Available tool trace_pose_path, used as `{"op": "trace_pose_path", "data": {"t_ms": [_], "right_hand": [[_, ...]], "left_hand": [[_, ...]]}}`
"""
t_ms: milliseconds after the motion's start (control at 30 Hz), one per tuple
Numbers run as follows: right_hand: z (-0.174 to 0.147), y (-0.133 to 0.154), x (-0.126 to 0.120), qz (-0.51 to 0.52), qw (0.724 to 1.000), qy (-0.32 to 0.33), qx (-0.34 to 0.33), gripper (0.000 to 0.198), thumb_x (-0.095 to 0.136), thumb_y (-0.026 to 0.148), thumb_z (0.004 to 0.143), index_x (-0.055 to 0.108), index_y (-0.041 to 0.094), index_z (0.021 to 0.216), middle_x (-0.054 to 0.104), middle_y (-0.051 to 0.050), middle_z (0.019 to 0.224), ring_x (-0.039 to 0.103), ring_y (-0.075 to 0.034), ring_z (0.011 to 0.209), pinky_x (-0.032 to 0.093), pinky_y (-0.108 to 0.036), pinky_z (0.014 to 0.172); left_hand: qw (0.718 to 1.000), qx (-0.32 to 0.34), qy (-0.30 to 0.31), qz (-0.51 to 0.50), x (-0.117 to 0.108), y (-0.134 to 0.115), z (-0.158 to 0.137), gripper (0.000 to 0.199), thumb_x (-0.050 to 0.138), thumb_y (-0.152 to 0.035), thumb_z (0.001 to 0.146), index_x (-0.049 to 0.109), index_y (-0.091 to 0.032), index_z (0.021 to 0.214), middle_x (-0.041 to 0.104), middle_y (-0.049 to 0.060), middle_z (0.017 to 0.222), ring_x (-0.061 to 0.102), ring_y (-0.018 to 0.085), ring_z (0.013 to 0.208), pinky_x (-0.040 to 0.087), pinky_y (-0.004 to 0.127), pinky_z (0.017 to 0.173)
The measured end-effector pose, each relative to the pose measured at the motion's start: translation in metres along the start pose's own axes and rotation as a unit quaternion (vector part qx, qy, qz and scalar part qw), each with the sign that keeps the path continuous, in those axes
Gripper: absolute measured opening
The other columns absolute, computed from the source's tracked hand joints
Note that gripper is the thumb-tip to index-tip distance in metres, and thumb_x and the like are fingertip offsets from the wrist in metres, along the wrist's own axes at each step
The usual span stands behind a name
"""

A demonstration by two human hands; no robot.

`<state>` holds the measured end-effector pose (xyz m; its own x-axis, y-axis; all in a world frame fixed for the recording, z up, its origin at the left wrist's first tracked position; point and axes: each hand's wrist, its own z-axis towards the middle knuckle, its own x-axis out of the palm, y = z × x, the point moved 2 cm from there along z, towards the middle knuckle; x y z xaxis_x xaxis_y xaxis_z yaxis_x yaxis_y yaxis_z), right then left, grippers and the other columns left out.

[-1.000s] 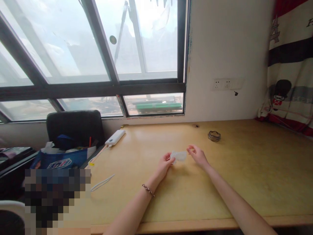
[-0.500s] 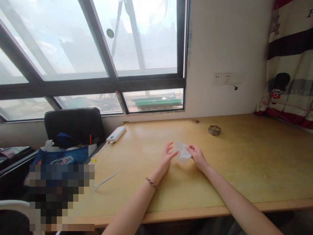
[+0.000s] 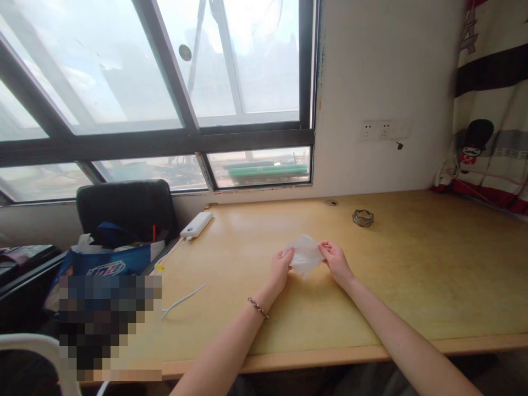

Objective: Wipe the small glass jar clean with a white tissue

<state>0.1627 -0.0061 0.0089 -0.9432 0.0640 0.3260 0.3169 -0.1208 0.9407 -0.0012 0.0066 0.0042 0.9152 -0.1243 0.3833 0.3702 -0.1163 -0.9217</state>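
A thin, whitish, see-through sheet (image 3: 306, 254), like a wipe or tissue, is stretched above the wooden desk (image 3: 412, 286). My left hand (image 3: 281, 269) pinches its left edge and my right hand (image 3: 337, 262) pinches its right edge. A beaded bracelet (image 3: 258, 308) is on my left wrist. The sheet hangs a little above the desktop, roughly at the middle of the desk.
A white power bank (image 3: 198, 224) lies at the desk's back left, with a white cable (image 3: 181, 300) trailing toward the front. A small glass ashtray (image 3: 363, 218) sits at the back. A black chair (image 3: 126, 212) with a blue bag (image 3: 105, 268) stands left. Sockets (image 3: 376, 131) are on the wall.
The sheet was a small folded strip between my fingers; it is now spread wider. My left hand let go briefly, then took hold of the left edge again.
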Motion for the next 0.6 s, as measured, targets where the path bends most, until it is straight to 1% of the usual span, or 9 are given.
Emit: {"op": "trace_pose_path", "data": {"t_ms": [100, 167, 233, 367, 433, 533, 600], "right_hand": [[0.000, -0.001, -0.003, 0.016, 1.000, -0.017, 0.016, 0.026, 0.066, 0.038, 0.062, 0.053, 0.018, 0.071, 0.061, -0.001, 0.064, 0.054, -0.012, 0.056, 0.042, -0.023, 0.053], [0.001, -0.001, -0.006, 0.020, 0.999, -0.027, 0.024, 0.026, 0.067, 0.037, 0.061, 0.053, 0.017, 0.068, 0.061, -0.001, 0.062, 0.054, -0.012, 0.054, 0.042, -0.023, 0.051], [0.001, -0.001, -0.008, 0.020, 0.999, -0.035, 0.029, 0.026, 0.068, 0.036, 0.060, 0.053, 0.016, 0.065, 0.061, -0.001, 0.061, 0.053, -0.012, 0.052, 0.041, -0.022, 0.048], [-0.001, 0.001, -0.006, 0.028, 0.998, -0.034, 0.038, 0.024, 0.068, 0.036, 0.060, 0.054, 0.016, 0.061, 0.059, 0.001, 0.058, 0.052, -0.011, 0.050, 0.041, -0.021, 0.047], [-0.002, 0.003, -0.003, 0.040, 0.998, -0.015, 0.049, 0.023, 0.067, 0.036, 0.061, 0.057, 0.018, 0.070, 0.061, 0.001, 0.061, 0.054, -0.012, 0.052, 0.041, -0.021, 0.048], [-0.005, 0.004, 0.003, 0.040, 0.996, 0.046, 0.072, 0.033, 0.068, 0.035, 0.060, 0.060, 0.018, 0.088, 0.065, -0.002, 0.074, 0.059, -0.015, 0.061, 0.045, -0.025, 0.056], [-0.006, 0.003, 0.005, 0.023, 0.993, 0.082, 0.083, 0.037, 0.069, 0.034, 0.059, 0.062, 0.017, 0.090, 0.066, -0.005, 0.079, 0.060, -0.018, 0.065, 0.046, -0.028, 0.060]], "left_hand": [[1.000, -0.003, 0.011, -0.022, 0.001, -0.002, 0.000, 0.041, 0.063, -0.046, 0.059, 0.061, -0.009, 0.077, 0.059, 0.004, 0.066, 0.052, 0.012, 0.055, 0.044, 0.025, 0.053], [1.000, -0.001, 0.013, -0.022, 0.001, -0.003, 0.000, 0.042, 0.062, -0.047, 0.060, 0.061, -0.009, 0.078, 0.059, 0.004, 0.066, 0.052, 0.012, 0.055, 0.044, 0.026, 0.054], [1.000, 0.004, 0.012, -0.012, 0.000, -0.004, 0.000, 0.043, 0.061, -0.049, 0.061, 0.062, -0.009, 0.078, 0.059, 0.005, 0.066, 0.051, 0.012, 0.055, 0.044, 0.024, 0.053], [0.999, 0.021, 0.021, 0.011, -0.004, -0.005, 0.001, 0.043, 0.058, -0.049, 0.064, 0.063, -0.009, 0.079, 0.059, 0.004, 0.063, 0.049, 0.010, 0.052, 0.040, 0.021, 0.050], [0.999, 0.021, 0.032, 0.018, -0.005, -0.005, 0.001, 0.041, 0.059, -0.046, 0.065, 0.063, -0.008, 0.077, 0.058, 0.003, 0.060, 0.047, 0.009, 0.049, 0.037, 0.019, 0.046], [0.999, 0.014, 0.036, 0.028, -0.005, -0.004, 0.001, 0.038, 0.060, -0.045, 0.065, 0.062, -0.007, 0.071, 0.056, 0.002, 0.055, 0.045, 0.008, 0.046, 0.032, 0.018, 0.042], [0.999, 0.007, 0.033, 0.024, -0.003, -0.005, 0.000, 0.038, 0.060, -0.045, 0.065, 0.062, -0.007, 0.070, 0.057, 0.002, 0.056, 0.047, 0.008, 0.046, 0.032, 0.018, 0.043]]}}
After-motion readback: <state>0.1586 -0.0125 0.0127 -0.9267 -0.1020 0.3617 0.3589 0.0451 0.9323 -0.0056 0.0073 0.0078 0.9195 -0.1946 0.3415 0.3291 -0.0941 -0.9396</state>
